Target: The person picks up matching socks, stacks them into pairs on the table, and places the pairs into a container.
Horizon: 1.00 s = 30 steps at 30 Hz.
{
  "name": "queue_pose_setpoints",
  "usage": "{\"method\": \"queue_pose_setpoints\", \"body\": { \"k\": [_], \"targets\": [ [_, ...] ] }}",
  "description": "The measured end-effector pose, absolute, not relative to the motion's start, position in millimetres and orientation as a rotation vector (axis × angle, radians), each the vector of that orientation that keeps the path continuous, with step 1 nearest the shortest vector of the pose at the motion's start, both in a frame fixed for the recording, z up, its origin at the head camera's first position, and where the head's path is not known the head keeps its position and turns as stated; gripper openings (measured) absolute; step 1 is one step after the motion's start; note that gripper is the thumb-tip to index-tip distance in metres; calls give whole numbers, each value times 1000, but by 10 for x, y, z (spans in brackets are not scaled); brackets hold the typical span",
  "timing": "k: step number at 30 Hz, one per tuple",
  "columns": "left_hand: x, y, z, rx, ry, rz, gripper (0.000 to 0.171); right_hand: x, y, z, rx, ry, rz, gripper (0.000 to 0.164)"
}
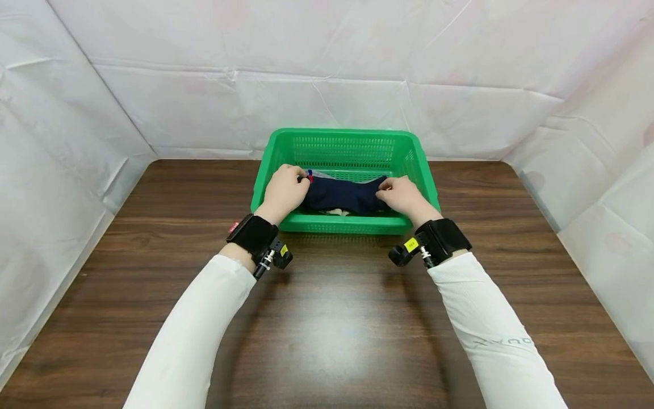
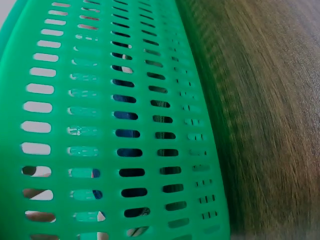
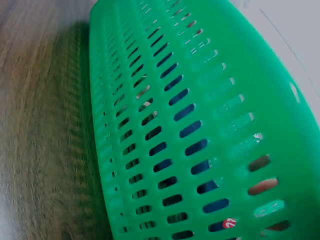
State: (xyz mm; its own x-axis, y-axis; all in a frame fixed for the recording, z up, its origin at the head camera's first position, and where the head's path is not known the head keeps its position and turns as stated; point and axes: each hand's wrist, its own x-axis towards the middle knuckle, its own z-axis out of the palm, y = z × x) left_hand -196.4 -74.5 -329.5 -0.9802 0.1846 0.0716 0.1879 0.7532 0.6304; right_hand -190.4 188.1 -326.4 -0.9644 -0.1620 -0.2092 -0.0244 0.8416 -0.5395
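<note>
A dark navy piece of cloth [image 1: 341, 195] with a small red and white patch near its left end stretches sideways inside a green plastic basket [image 1: 347, 226]. My left hand [image 1: 283, 192] reaches over the basket's left side and pinches the cloth's left end. At the other end, my right hand [image 1: 405, 196] pinches it between thumb and fingers. Pale fabric [image 1: 334, 212] shows from under the navy cloth's front edge, and greyish fabric shows behind it. In both wrist views the slotted basket wall [image 2: 100, 120] hides most of the hands; blue cloth [image 3: 192, 129] appears through the slots.
The basket stands at the back of a brown wood-grain table [image 1: 327, 329], close to a white sheeted wall [image 1: 327, 108]. More white sheeting [image 1: 613, 187] hangs at both sides. Each wrist carries a black strap with a small camera [image 1: 403, 254].
</note>
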Motion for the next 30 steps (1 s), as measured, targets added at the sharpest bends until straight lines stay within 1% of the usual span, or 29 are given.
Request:
{"method": "queue_pose_setpoints", "body": {
  "k": [6,10,16,20,25,30],
  "targets": [
    [-1900,-755,-3260,-336,-2851,-959,32,-1800,1913,-3137,-151,2919,-960,34],
    [-1820,-823,-3260,-370,-2809,-933,32,-1659,1952,-3113,-245,3014,-1014,31],
    [-1645,-979,-3293,-468,-2727,-823,31,-1405,2035,-3273,-562,3312,-1169,22],
    [-1470,-1091,-3347,-530,-2652,-837,30,-1240,2124,-3428,-738,3471,-1293,15],
    [-1225,-1247,-3533,-581,-2549,-815,26,-1052,2241,-3587,-808,3507,-1385,16],
    [-1052,-1353,-3671,-591,-2490,-821,28,-897,2377,-3685,-826,3508,-1376,17]
  ]
}}
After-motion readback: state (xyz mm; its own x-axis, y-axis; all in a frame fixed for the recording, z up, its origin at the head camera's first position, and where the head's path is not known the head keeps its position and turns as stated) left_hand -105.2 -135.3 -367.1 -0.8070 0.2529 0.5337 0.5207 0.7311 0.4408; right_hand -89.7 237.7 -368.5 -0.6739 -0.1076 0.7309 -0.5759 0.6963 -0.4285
